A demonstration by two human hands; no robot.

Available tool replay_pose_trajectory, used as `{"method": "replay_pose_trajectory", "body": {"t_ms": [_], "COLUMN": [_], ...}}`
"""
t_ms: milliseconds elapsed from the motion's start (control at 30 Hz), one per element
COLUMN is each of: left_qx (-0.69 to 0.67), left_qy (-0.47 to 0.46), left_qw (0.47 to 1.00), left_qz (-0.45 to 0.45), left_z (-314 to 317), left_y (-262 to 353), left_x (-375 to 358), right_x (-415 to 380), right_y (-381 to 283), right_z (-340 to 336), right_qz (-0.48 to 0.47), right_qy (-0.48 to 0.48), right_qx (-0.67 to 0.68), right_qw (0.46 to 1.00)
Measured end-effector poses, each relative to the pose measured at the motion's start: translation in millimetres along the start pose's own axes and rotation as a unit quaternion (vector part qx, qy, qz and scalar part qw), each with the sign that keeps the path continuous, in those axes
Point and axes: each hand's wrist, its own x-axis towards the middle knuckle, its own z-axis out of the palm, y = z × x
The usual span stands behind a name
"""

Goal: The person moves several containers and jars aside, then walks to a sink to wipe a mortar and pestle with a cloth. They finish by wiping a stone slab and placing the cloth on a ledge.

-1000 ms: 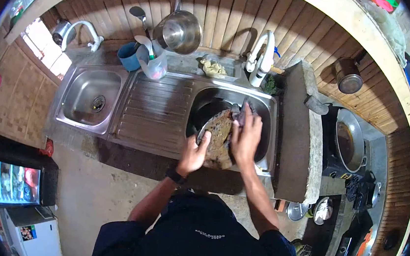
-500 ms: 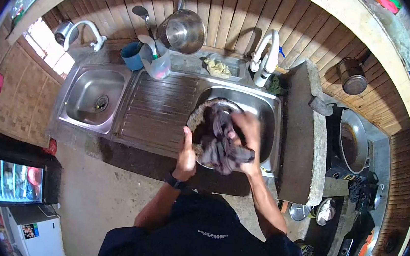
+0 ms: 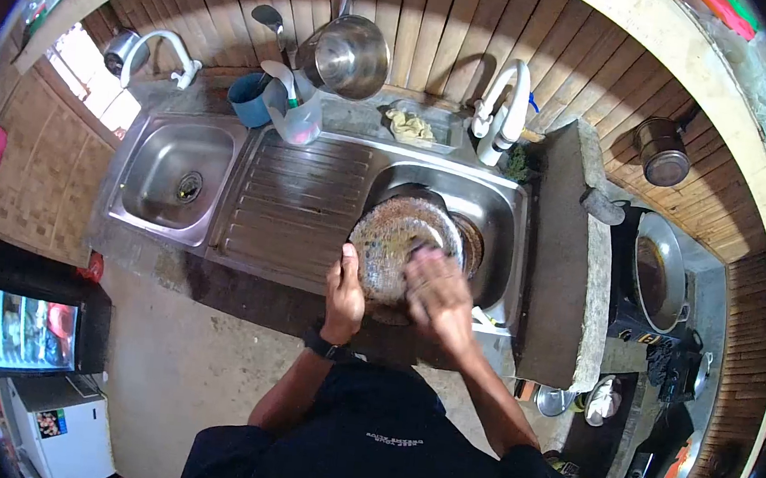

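My left hand (image 3: 343, 298) grips the left rim of a round pan (image 3: 384, 244), thumb up along its side. The pan is tilted over the right sink basin, with its mottled, brown-stained outer bottom facing me. My right hand (image 3: 438, 292) presses on that surface, fingers bent and slightly blurred. A small dark bit of cloth (image 3: 418, 242) shows at its fingertips; the rest is hidden under the hand. Behind the pan, a brown round vessel (image 3: 469, 245) lies in the steel basin (image 3: 499, 278).
A white faucet (image 3: 508, 113) rises behind the basin. Ribbed drainboard (image 3: 290, 202) and a second sink (image 3: 176, 182) extend left. Plastic containers (image 3: 298, 120) with utensils and a soap tray (image 3: 421, 127) line the back. A concrete divider (image 3: 570, 257) separates the stove with a wok (image 3: 661, 270).
The pan has turned from showing its dark inside to showing its stained bottom. The dark cloth, earlier hanging loose from my right hand, is now mostly covered by it against the pan.
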Motion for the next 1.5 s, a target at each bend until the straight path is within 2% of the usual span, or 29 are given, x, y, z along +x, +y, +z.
{"method": "replay_pose_trajectory", "body": {"t_ms": [67, 133, 167, 200, 233, 300, 367, 400, 467, 500, 533, 600, 633, 667, 733, 767, 800, 867, 900, 933, 1033, 1133, 1200, 1333, 1400, 1433, 1500], "left_qx": [0.115, 0.172, 0.186, 0.200, 0.214, 0.092, 0.017, 0.079, 0.129, 0.168, 0.154, 0.125, 0.159, 0.153, 0.049, -0.048, -0.143, -0.227, -0.245, -0.236, -0.204, -0.115, -0.060, 0.052, 0.103, 0.095, 0.145], "left_qy": [-0.052, -0.078, -0.085, -0.103, -0.121, -0.164, -0.147, -0.101, -0.119, -0.094, -0.076, -0.039, -0.003, -0.032, -0.034, -0.059, -0.061, -0.066, -0.067, -0.070, 0.030, -0.021, -0.045, -0.104, -0.135, -0.120, -0.106], "left_qw": [0.992, 0.982, 0.978, 0.974, 0.969, 0.980, 0.988, 0.991, 0.984, 0.981, 0.985, 0.991, 0.986, 0.987, 0.998, 0.996, 0.985, 0.967, 0.961, 0.957, 0.963, 0.989, 0.996, 0.992, 0.984, 0.988, 0.984], "left_qz": [0.018, 0.032, 0.041, 0.009, -0.024, -0.063, -0.047, -0.032, -0.030, -0.028, -0.005, 0.042, 0.042, 0.041, 0.025, -0.046, -0.075, -0.097, -0.106, -0.150, -0.172, -0.091, -0.058, -0.043, -0.049, -0.013, -0.015], "left_z": [-7.7, -5.6, -2.7, 1.7, 5.3, 7.2, 6.2, 4.6, -2.2, 0.6, 1.6, 6.0, 15.4, 10.5, 25.6, 10.5, 6.3, 1.9, -1.5, -4.9, -8.3, -26.0, -26.4, -24.9, -26.7, -11.7, -3.4], "left_y": [-0.3, -12.3, -19.6, -15.0, -8.4, -16.8, -26.0, -24.2, -17.0, -2.0, -8.3, -25.6, -18.3, -37.1, -17.3, -46.2, -58.1, -57.4, -53.8, -42.7, -31.4, -12.7, 3.8, 12.0, 10.0, 25.9, 8.1], "left_x": [3.7, 13.5, 21.8, 27.9, 32.1, 35.8, 38.4, 35.0, 34.3, 27.6, 23.9, 15.3, 8.7, 11.1, 6.7, 15.3, 21.0, 23.2, 22.6, 16.5, 10.4, 16.6, 18.7, 32.8, 37.5, 29.1, 28.1], "right_x": [25.4, 48.9, 64.0, 72.0, 79.4, 85.4, 91.7, 95.0, 105.6, 110.4, 110.1, 107.1, 106.0, 104.4, 97.4, 90.1, 83.4, 73.0, 64.6, 56.0, 31.1, -3.8, 2.8, 50.6, 66.4, 73.3, 82.6], "right_y": [7.3, 21.9, 19.9, 18.7, 6.4, -10.4, -10.4, -9.3, 0.5, 11.4, 17.6, 21.1, 18.2, 12.6, -6.4, -17.5, -23.9, -35.4, -39.3, -40.2, -35.5, 0.6, 13.0, 12.1, 8.7, 7.8, 1.5], "right_z": [-22.7, -15.8, -13.6, 0.5, 5.2, 15.2, 18.4, 17.1, 14.4, 17.6, 15.3, 21.4, 24.4, 28.1, 38.6, 45.1, 48.4, 39.4, 38.3, 33.4, 3.7, 3.3, -11.7, -30.0, -29.2, -24.0, -7.6], "right_qz": [0.141, 0.161, 0.149, 0.084, 0.050, 0.001, -0.023, -0.011, 0.013, 0.061, 0.145, 0.229, 0.236, 0.203, 0.140, 0.108, 0.073, 0.009, 0.026, 0.017, -0.022, -0.078, 0.013, 0.191, 0.199, 0.193, 0.167], "right_qy": [0.022, 0.030, -0.002, 0.013, -0.013, -0.048, -0.046, -0.034, -0.012, 0.042, 0.050, 0.143, 0.148, 0.128, 0.087, 0.059, 0.033, 0.001, -0.021, -0.049, -0.134, -0.051, -0.004, 0.025, 0.030, 0.043, 0.061], "right_qx": [0.004, 0.056, 0.011, 0.010, 0.044, 0.120, 0.186, 0.129, 0.015, -0.004, -0.017, -0.038, -0.042, 0.002, 0.092, 0.124, 0.153, 0.199, 0.230, 0.233, 0.206, 0.078, 0.044, 0.095, 0.049, 0.007, -0.032], "right_qw": [0.990, 0.985, 0.989, 0.996, 0.998, 0.992, 0.981, 0.991, 1.000, 0.997, 0.988, 0.962, 0.960, 0.971, 0.982, 0.985, 0.985, 0.980, 0.973, 0.971, 0.969, 0.993, 0.999, 0.977, 0.978, 0.980, 0.983]}}
